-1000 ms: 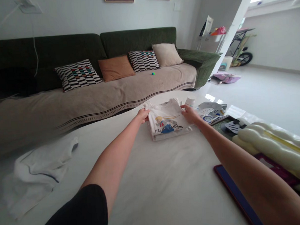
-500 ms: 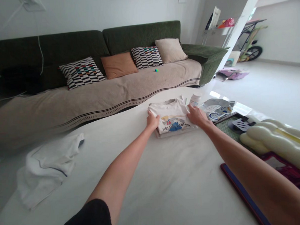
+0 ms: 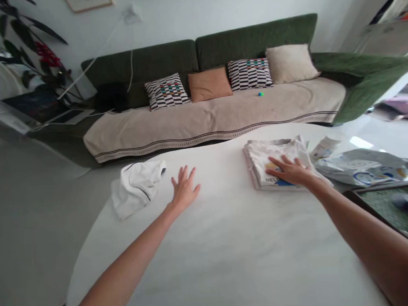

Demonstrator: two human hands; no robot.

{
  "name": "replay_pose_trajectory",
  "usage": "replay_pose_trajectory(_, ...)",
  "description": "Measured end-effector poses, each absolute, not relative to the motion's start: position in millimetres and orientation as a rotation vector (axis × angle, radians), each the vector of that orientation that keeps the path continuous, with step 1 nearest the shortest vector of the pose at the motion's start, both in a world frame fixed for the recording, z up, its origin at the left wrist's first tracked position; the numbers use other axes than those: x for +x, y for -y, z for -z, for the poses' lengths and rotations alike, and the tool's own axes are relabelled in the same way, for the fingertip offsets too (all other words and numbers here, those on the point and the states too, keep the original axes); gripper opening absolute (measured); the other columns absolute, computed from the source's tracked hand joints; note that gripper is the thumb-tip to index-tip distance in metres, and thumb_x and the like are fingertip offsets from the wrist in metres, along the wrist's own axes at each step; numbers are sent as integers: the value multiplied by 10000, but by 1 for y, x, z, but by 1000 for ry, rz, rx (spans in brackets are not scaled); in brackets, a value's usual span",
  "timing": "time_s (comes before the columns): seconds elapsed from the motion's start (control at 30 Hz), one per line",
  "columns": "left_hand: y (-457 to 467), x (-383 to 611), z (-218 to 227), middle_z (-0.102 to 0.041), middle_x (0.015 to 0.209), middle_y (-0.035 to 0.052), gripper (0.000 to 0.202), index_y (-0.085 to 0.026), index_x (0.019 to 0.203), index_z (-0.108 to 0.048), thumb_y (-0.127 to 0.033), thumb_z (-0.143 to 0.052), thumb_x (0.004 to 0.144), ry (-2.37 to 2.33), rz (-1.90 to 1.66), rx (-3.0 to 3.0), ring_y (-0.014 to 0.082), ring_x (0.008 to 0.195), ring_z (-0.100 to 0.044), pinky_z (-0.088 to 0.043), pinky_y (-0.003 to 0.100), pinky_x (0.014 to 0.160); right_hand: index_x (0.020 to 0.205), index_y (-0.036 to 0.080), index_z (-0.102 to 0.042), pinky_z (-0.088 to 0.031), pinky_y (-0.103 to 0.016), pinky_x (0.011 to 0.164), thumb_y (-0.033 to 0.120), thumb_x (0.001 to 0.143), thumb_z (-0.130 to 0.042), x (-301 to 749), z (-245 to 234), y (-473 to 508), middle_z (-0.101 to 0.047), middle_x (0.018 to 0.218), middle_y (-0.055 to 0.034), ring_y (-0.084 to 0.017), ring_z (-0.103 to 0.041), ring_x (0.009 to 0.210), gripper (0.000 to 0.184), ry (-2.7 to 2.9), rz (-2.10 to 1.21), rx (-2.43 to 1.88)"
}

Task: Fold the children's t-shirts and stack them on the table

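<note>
A folded white T-shirt with a printed picture (image 3: 275, 156) lies in a small stack on the white table (image 3: 228, 242). My right hand (image 3: 289, 171) rests flat on top of it, fingers spread. My left hand (image 3: 184, 190) is open with fingers apart, low over the bare tabletop, a short way right of a crumpled white garment with a dark stripe (image 3: 136, 187) at the table's left edge.
Beyond the table stands a green sofa (image 3: 221, 80) with a beige cover and several cushions. A small bottle (image 3: 325, 147) and printed bags (image 3: 360, 168) lie right of the stack. A dark-framed tray (image 3: 378, 204) sits at the right edge. A plant (image 3: 34, 56) stands at far left.
My left hand has let go of the folded shirt and swung left toward the crumpled garment. My right hand moved onto the shirt's top. The view turned left.
</note>
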State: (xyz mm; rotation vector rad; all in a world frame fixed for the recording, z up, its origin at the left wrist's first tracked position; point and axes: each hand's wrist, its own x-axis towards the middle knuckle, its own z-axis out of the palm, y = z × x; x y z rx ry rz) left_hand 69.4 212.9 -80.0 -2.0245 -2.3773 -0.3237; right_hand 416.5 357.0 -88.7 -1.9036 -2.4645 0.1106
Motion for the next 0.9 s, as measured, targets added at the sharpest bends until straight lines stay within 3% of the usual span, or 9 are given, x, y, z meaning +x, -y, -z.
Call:
replay_pose_trajectory(0.1, -171, -24, 80, -213, 1411, 193, 585, -165, 1307, -349, -360, -498, 776, 2553, 270, -1553, 363, 1302, -131, -183, 601, 956, 1336, 322, -325, -252, -662, 879, 637, 801, -260, 406, 79, -335, -234, 1426, -122, -424, -191, 1270, 624, 2331, -21, -1894)
replay_pose_trajectory(0.17, -153, -69, 82, -350, 1314, 217, 572, -152, 1228, -442, -378, -572, 719, 2669, 311, -1460, 396, 1250, -232, -263, 572, 919, 1305, 273, -376, -277, -635, 887, 569, 827, -297, 396, 74, -309, -248, 1415, -144, -389, -197, 1281, 567, 2281, 54, -1769)
replay_pose_trajectory(0.27, -139, -98, 87, -553, 1024, 139, 333, -175, 1000, -589, -227, -613, 671, 2773, 609, -1530, 335, 1108, -428, -341, 432, 906, 1219, 227, -458, -325, -569, 903, 440, 822, -398, 374, 71, -260, -336, 1361, -160, -338, -258, 1271, 454, 2230, 39, -1589)
replay_pose_trajectory(0.37, -129, -76, 89, -579, 831, 68, 170, -199, 784, -618, -94, -555, 666, 2756, 1086, -1534, 257, 993, -508, -347, 342, 910, 1146, 198, -499, -349, -474, 940, 344, 809, -432, 343, 70, -203, -430, 1284, -158, -278, -363, 1224, 373, 2214, -184, -1388)
replay_pose_trajectory(0.47, -109, -12, 88, -589, 858, 54, 213, -202, 796, -620, -61, -499, 693, 2619, 1244, -1885, 211, 946, -531, -359, 319, 905, 1102, 210, -516, -386, -405, 926, 334, 803, -449, 305, 74, -144, -510, 1203, -122, -240, -458, 1148, 331, 2191, -604, -1242)
replay_pose_trajectory(0.6, -57, 92, 84, -600, 986, 60, 286, -196, 937, -616, -75, -466, 726, 2276, 1101, -2688, 197, 990, -518, -373, 327, 915, 1128, 223, -492, -477, -315, 738, 364, 796, -471, 267, 89, -91, -584, 1077, -80, -187, -602, 905, 361, 1877, -1175, -1362)
replay_pose_trajectory(0.73, -2, 146, 77, -605, 1030, 86, 275, -172, 982, -601, -101, -463, 755, 2031, 1214, -3080, 194, 990, -538, -405, 311, 886, 1085, 188, -519, -461, -258, 612, 336, 759, -523, 268, 104, -65, -621, 826, -33, -140, -600, 689, 358, 1654, -1247, -1611)
replay_pose_trajectory(0.9, 41, 128, 66, -620, 1045, 63, 240, -192, 972, -614, -165, -494, 765, 2188, 1211, -3130, 179, 970, -560, -414, 266, 873, 871, 170, -589, -410, -227, 555, 289, 697, -583, 286, 106, -37, -571, 623, 18, -114, -539, 570, 211, 1614, -1232, -1646)
